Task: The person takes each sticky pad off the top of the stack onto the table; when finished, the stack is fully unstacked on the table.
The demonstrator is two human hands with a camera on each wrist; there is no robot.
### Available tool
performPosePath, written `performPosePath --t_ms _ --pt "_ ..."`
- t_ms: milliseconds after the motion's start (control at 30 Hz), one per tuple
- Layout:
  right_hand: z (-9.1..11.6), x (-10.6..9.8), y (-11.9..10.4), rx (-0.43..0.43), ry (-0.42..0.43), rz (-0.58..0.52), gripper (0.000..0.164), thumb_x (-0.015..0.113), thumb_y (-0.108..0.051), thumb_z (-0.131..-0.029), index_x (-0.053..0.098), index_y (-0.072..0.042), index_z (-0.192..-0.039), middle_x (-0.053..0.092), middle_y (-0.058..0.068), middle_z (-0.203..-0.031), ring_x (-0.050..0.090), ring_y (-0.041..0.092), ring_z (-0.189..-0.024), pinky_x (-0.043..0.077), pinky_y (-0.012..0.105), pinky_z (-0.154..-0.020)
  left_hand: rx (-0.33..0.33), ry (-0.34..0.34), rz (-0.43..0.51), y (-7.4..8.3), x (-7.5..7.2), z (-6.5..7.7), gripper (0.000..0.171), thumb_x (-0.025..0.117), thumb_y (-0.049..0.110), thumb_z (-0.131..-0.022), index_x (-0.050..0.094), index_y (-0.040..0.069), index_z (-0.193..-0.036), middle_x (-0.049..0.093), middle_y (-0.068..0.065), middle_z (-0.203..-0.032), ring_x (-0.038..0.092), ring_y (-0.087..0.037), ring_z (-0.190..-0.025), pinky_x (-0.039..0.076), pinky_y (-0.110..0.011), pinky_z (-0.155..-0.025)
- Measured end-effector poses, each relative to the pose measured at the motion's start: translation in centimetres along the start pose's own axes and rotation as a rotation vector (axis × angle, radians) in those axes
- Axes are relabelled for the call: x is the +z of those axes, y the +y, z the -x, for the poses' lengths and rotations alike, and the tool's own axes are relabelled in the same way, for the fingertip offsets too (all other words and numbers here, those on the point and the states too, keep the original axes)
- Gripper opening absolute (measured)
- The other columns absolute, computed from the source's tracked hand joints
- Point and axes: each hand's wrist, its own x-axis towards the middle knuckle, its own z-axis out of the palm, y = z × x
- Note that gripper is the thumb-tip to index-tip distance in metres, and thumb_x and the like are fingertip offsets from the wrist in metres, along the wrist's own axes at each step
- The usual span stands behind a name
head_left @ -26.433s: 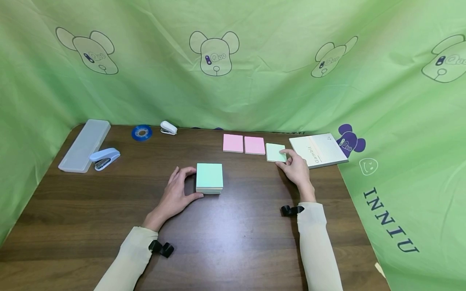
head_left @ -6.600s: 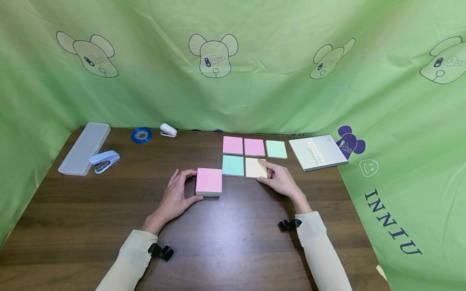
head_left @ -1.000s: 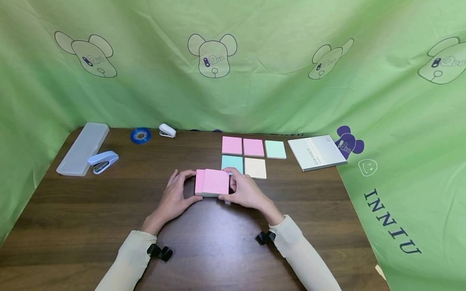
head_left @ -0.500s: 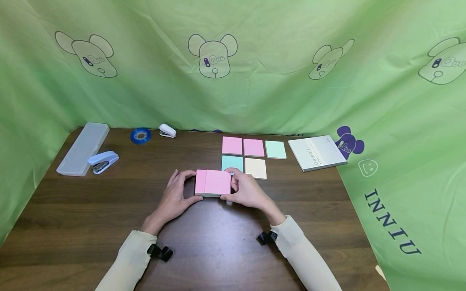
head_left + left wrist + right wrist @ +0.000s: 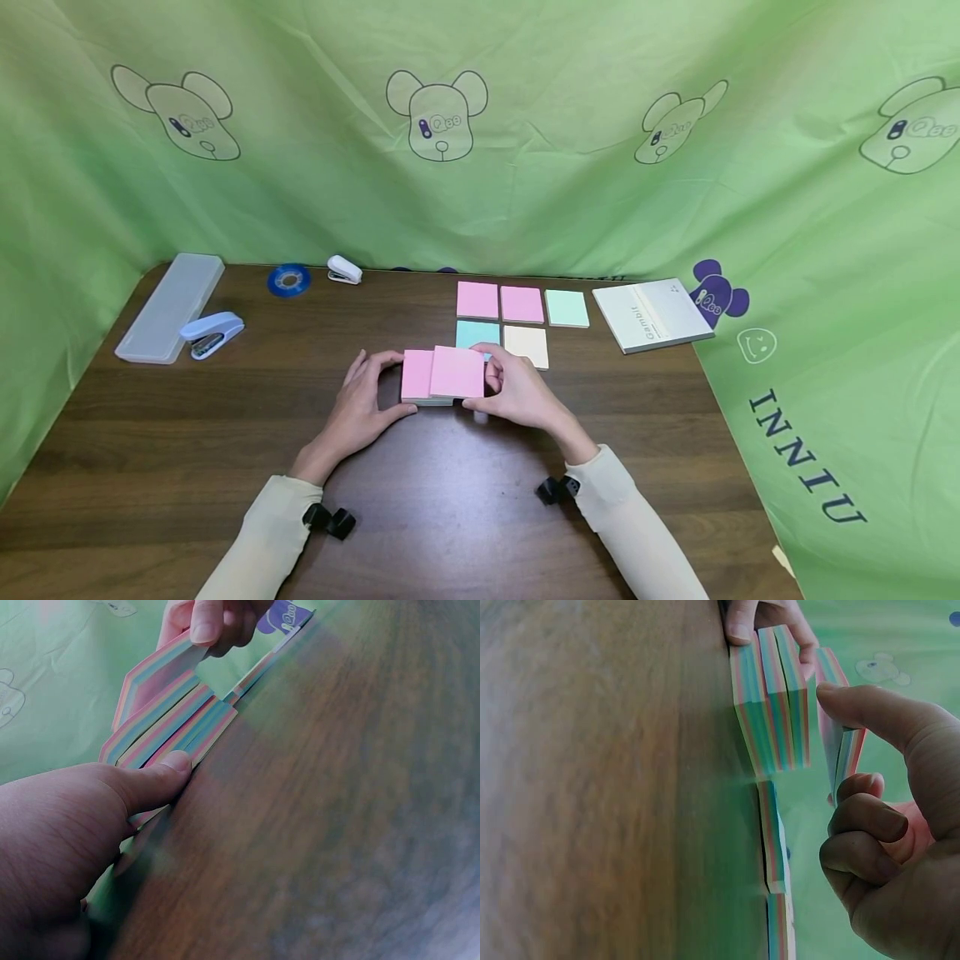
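My right hand (image 5: pixel 525 396) pinches a pink sticky note pad (image 5: pixel 458 372) between thumb and fingers. In the right wrist view a gap separates this pad (image 5: pixel 831 712) from the stack of sticky note pads (image 5: pixel 769 705) below. That stack (image 5: pixel 416 375), pink on top with striped sides, stands on the table; my left hand (image 5: pixel 356 408) holds its left side, thumb at the near edge and fingers behind. Beyond lie two pink pads (image 5: pixel 477 300), a mint pad (image 5: pixel 567 308), a turquoise pad (image 5: pixel 476 333) partly behind my right fingers, and a cream pad (image 5: pixel 527 343).
A notebook (image 5: pixel 654 314) lies at the back right of the wooden table (image 5: pixel 465 517). At the back left are a translucent case (image 5: pixel 172 308), a light blue stapler (image 5: pixel 213 335), a blue tape roll (image 5: pixel 289 280) and a small white stapler (image 5: pixel 345 269). A green curtain (image 5: pixel 540 200) hangs behind.
Over the last second the pink pad in my right hand has slid right and risen off the stack. Earlier, that hand was at the cream pad; turquoise and cream pads have joined the layout since the first frame.
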Motion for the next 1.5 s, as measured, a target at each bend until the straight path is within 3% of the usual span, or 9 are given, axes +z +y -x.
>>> performPosePath --t_ms 200,667,1033,1500 --pt "0.4 -0.8 0.5 0.020 0.002 -0.015 0.071 0.101 -0.016 -0.079 0.064 -0.013 -0.139 0.045 -0.010 -0.072 0.040 0.003 -0.066 0.039 0.024 -0.068 0.010 0.005 0.002 0.0 0.0 0.0 0.084 0.100 0.012 -0.083 0.049 0.006 -0.150 0.064 -0.019 -0.150 0.057 -0.038 -0.146 0.011 -0.062 -0.138" --pt "1.6 -2.6 2.5 0.002 0.020 0.004 0.077 0.102 -0.014 -0.078 0.063 -0.008 -0.144 0.047 -0.009 -0.072 0.041 0.003 -0.065 0.043 0.025 -0.073 0.021 0.014 0.001 0.0 0.0 0.0 0.084 0.100 0.012 -0.083 0.049 0.005 -0.150 0.064 -0.020 -0.149 0.057 -0.038 -0.145 0.012 -0.062 -0.138" --pt "2.4 -4.5 3.9 0.023 0.040 0.003 0.075 0.102 -0.012 -0.077 0.065 -0.008 -0.142 0.048 -0.007 -0.072 0.042 0.005 -0.065 0.038 0.023 -0.068 0.016 0.013 0.006 0.0 0.0 0.0 0.084 0.100 0.012 -0.083 0.049 0.005 -0.149 0.064 -0.019 -0.149 0.057 -0.038 -0.145 0.011 -0.062 -0.138" --pt "3.3 -6.5 5.7 0.072 0.072 0.002 0.076 0.102 -0.011 -0.078 0.064 -0.005 -0.143 0.048 -0.004 -0.074 0.044 0.008 -0.068 0.040 0.025 -0.076 0.001 0.006 -0.001 0.0 0.0 0.0 0.084 0.100 0.012 -0.083 0.049 0.006 -0.150 0.064 -0.018 -0.150 0.057 -0.037 -0.145 0.011 -0.063 -0.138"
